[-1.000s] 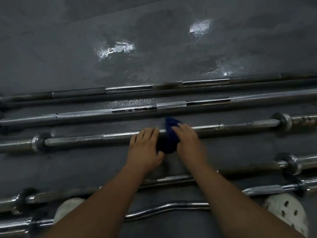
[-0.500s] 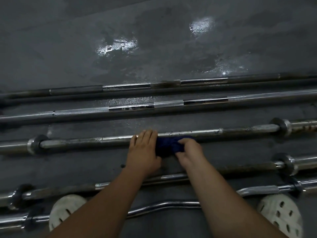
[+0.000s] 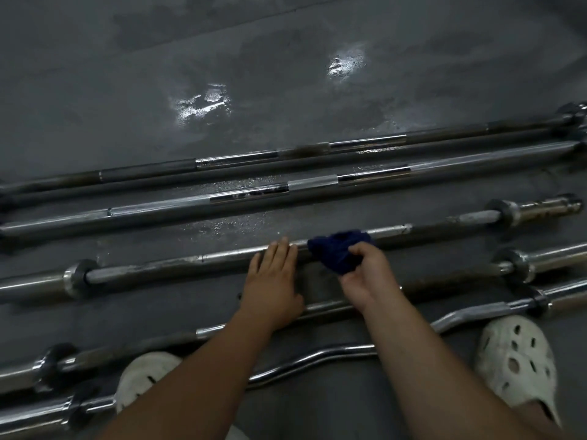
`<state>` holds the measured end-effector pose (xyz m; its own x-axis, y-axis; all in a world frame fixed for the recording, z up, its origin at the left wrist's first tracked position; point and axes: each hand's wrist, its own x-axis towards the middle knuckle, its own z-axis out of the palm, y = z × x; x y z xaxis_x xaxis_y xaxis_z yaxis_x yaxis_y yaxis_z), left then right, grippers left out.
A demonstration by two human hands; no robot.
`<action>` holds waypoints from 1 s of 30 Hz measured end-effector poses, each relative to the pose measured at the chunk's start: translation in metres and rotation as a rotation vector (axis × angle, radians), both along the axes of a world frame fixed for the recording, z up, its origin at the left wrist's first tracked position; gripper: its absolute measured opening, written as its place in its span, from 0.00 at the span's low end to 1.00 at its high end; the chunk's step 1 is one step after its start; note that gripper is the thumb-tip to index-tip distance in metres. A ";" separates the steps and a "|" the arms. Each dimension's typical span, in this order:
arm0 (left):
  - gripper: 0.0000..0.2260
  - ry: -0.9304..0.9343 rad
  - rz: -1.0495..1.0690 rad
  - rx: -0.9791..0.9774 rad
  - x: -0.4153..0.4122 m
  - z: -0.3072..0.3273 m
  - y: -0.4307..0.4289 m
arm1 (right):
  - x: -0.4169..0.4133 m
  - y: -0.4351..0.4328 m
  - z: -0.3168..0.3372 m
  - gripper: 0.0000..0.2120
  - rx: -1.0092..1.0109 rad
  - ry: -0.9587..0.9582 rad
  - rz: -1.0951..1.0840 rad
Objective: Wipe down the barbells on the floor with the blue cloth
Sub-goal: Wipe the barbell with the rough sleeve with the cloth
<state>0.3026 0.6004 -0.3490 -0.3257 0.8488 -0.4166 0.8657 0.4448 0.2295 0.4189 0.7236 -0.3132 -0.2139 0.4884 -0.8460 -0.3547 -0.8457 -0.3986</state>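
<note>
Several steel barbells lie side by side on the dark floor. The third barbell (image 3: 165, 265) from the far side runs across the middle. My left hand (image 3: 273, 281) rests flat on its shaft with straight fingers. Just to the right, my right hand (image 3: 368, 274) grips the bunched blue cloth (image 3: 336, 250), which sits on the same shaft. Two longer barbells, one (image 3: 444, 139) farthest away and one (image 3: 460, 160) nearer, lie beyond it. A straight bar (image 3: 546, 257) and a curved bar (image 3: 317, 357) lie closer to me, partly hidden by my forearms.
Wet, shiny patches (image 3: 203, 103) mark the grey floor beyond the bars. My white perforated clogs stand among the near bars, one at the left (image 3: 143, 379) and one at the right (image 3: 517, 363). Bar collars (image 3: 74, 277) stick up at the ends.
The cloth has come down from draped over the bar to bunched on the shaft, and my right hand has shifted a little right with it. My left hand stays on the bar.
</note>
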 end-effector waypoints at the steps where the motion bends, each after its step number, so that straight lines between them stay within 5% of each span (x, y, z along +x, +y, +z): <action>1: 0.44 -0.007 -0.006 -0.003 -0.001 0.003 -0.004 | -0.002 -0.001 0.008 0.15 0.035 0.023 -0.009; 16: 0.43 0.184 -0.023 0.251 -0.034 0.161 -0.107 | 0.010 -0.090 0.156 0.28 0.530 -0.017 0.132; 22: 0.42 0.232 0.042 0.345 -0.014 0.232 -0.161 | 0.027 -0.137 0.233 0.22 0.738 -0.050 0.272; 30: 0.40 0.239 0.120 0.309 0.007 0.238 -0.197 | 0.041 -0.166 0.232 0.23 0.781 -0.136 0.378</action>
